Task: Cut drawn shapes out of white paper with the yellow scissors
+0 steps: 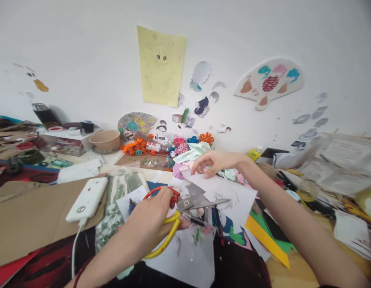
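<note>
My left hand point(152, 212) is closed around the handles of a pair of scissors point(187, 203), one loop red and the other yellow. Its blades are spread and point right, the lower one crossing in front of a white sheet of paper point(233, 196). At the upper edge of that sheet, my right hand point(215, 162) has its fingers curled, thumb and fingertips on the paper. Below the scissors lies another white sheet point(188, 256) with small scraps on it. Blue and green cut pieces point(233, 234) show under the right-hand sheet.
A white power bank point(87, 200) with a cable rests on cardboard point(38, 216) at left. Beside it is a clear plastic bag point(113, 212). Crumpled cloth point(194, 152), orange craft pieces point(134, 147) and a tan bowl point(105, 140) stand along the wall. Yellow card point(267, 242) lies right.
</note>
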The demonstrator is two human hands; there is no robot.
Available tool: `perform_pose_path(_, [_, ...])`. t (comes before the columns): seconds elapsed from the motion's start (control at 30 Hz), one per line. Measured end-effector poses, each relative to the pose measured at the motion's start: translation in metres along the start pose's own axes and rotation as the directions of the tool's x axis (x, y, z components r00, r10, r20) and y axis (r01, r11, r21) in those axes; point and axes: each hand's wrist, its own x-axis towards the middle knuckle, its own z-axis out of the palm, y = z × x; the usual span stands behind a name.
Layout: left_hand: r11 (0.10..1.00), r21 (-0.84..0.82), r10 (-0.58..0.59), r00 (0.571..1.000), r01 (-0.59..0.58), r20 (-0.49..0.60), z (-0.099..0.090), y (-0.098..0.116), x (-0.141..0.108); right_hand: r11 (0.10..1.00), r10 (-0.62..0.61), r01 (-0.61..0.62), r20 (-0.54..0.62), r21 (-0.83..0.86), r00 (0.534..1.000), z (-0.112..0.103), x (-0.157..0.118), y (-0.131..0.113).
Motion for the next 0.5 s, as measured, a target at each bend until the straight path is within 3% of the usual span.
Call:
perform_pose_path(0.17, [0.995,0.100,0.009,1.000,-0.007,-0.017,-0.009,-0.014,-0.008,0.997,0.034,-0.020,-0.190,0.076,0.981,-0.008,-0.019,0.004])
perform_pose_path(0.27, [0.987,0.161,-0.001,0.994,0.019,-0.110,-0.020,-0.024,-0.018,0.992,0.016,0.036,-0.401,0.123,0.916,-0.016,-0.042,0.002])
perform_pose_path(0.37, [0.988,0.116,-0.066,0.956,0.103,-0.285,-0.027,-0.026,-0.025,0.983,-0.040,0.145,-0.636,0.114,0.771,-0.015,-0.063,-0.001])
perform_pose_path(0.43, [0.988,0.023,-0.133,0.907,0.155,-0.401,-0.029,-0.022,-0.025,0.971,-0.092,0.230,-0.772,0.072,0.629,-0.008,-0.072,-0.004])
perform_pose_path(0.5, [0.984,-0.122,-0.176,0.857,0.133,-0.485,-0.027,-0.011,-0.018,0.956,-0.130,0.291,-0.863,0.021,0.488,0.003,-0.076,-0.008])
